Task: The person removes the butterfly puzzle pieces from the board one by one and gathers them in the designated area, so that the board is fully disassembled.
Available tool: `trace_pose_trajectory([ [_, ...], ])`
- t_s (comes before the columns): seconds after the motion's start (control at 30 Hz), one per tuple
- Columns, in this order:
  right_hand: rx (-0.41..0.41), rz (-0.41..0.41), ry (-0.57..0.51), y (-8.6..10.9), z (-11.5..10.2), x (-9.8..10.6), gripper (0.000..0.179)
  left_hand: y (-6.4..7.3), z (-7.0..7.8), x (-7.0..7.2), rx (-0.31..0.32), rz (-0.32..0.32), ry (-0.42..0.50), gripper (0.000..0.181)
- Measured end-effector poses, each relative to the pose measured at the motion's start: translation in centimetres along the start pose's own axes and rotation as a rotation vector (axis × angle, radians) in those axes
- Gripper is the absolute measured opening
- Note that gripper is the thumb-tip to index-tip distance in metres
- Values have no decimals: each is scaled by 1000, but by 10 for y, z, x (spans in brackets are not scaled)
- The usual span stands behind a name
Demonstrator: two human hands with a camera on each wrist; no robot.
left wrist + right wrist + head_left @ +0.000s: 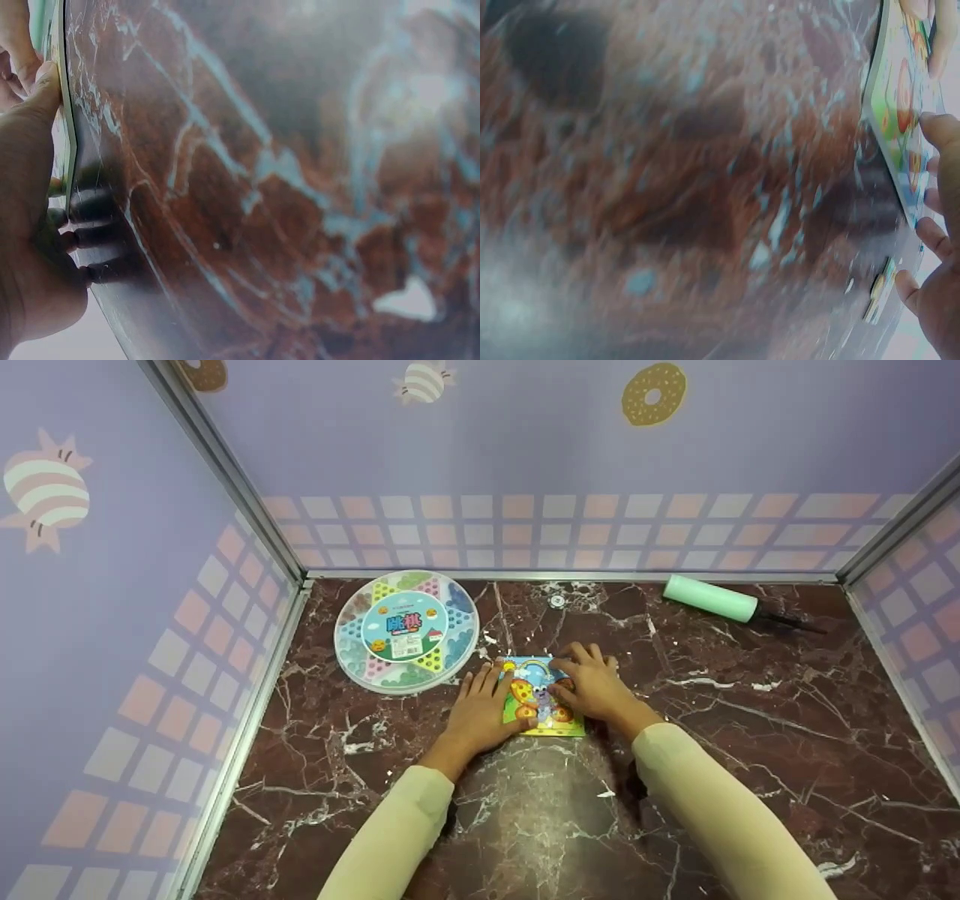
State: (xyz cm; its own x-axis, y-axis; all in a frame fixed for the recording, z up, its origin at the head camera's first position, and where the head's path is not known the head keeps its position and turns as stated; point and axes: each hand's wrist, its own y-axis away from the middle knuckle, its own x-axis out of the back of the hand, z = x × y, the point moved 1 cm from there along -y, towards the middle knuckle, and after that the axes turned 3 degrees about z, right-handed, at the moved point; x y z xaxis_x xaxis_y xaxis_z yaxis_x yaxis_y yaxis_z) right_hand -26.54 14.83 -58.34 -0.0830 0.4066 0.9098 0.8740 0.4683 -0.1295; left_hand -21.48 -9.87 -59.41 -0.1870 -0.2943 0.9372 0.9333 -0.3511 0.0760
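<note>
A small square cartoon picture board (541,712) lies flat on the dark marble-patterned table. My left hand (484,712) rests along its left side, fingers extended and thumb on the lower part of the picture. At the upper right, my right hand (594,684) touches the board with slightly bent, spread fingers, its thumb over the picture. From the right wrist view, the board (900,97) has a thick pale edge, and the right hand (939,247) shows separated fingers beside it. In the left wrist view the left hand (34,202) lies along the board's edge.
A round Chinese checkers set (352,639) lies to the left behind the board. A small round white disc (556,601) sits near the back wall. At the back right lies a mint-green hand pump (711,598) with a black nozzle. Patterned walls (480,450) enclose the table.
</note>
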Motion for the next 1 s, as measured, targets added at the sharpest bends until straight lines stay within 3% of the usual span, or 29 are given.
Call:
trace_pose_trajectory([
  [0.3, -1, -11, 44, -7, -11, -4, 44, 0, 1, 1, 14, -4, -11, 103],
  [1.0, -72, -58, -8, -17, -28, -6, 39, -1, 2, 2, 16, -23, -33, 104],
])
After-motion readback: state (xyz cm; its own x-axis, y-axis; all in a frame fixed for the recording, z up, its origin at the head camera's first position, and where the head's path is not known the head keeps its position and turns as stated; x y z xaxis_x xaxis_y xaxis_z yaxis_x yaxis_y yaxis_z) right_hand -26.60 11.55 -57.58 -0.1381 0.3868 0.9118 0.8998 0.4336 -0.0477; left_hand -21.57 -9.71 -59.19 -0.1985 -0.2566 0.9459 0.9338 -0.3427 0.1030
